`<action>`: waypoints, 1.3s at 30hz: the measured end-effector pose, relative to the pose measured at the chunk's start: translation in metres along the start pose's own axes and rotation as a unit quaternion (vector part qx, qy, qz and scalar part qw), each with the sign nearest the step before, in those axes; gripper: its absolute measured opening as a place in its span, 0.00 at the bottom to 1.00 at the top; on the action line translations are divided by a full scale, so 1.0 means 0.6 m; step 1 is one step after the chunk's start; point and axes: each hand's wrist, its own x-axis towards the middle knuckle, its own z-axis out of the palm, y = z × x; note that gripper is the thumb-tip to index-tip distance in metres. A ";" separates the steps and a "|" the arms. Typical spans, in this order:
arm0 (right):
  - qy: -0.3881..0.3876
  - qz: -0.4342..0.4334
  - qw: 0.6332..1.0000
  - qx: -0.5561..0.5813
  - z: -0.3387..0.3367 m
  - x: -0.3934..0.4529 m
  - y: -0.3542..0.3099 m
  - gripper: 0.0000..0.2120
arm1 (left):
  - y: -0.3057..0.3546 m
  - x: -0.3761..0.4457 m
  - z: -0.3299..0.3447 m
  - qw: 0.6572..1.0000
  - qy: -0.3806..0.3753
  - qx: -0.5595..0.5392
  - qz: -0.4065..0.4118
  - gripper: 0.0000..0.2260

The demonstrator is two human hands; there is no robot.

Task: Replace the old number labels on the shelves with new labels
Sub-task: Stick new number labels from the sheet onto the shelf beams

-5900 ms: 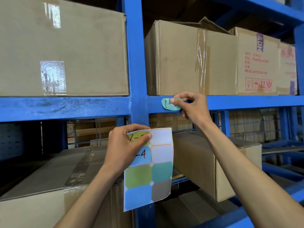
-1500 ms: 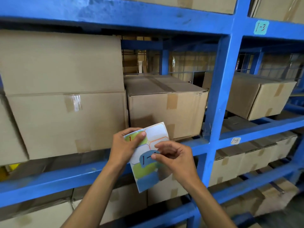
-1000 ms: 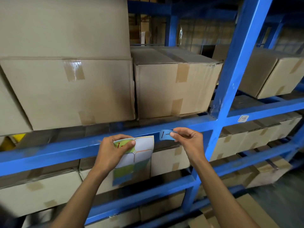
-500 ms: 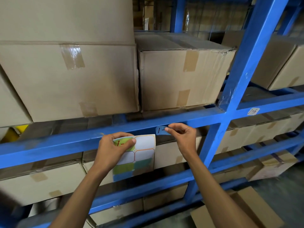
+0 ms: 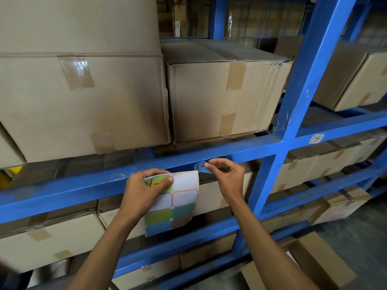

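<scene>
Right hand (image 5: pixel 225 174) pinches blue label (image 5: pixel 200 166) against shelf beam (image 5: pixel 83 185), just left of the upright post (image 5: pixel 293 114). Left hand (image 5: pixel 144 189) grips sticker sheet (image 5: pixel 178 204) below the beam. Risk: blue-on-blue label creasing or sticking crooked if pressed unevenly.

Blue steel racking (image 5: pixel 301 84) holds cardboard boxes (image 5: pixel 226 97).
</scene>
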 end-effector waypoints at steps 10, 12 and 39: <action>0.031 -0.010 0.999 -0.033 0.009 -0.005 0.004 0.06 | 0.001 0.002 -0.005 1.000 -0.001 0.001 0.005 0.04; 0.043 -0.016 0.998 -0.052 0.011 -0.006 0.003 0.06 | 0.002 0.001 -0.006 1.000 -0.002 0.002 0.005 0.04; 0.078 -0.026 0.994 -0.078 -0.003 -0.011 0.019 0.06 | 0.018 -0.007 -0.015 1.000 -0.008 -0.010 0.017 0.03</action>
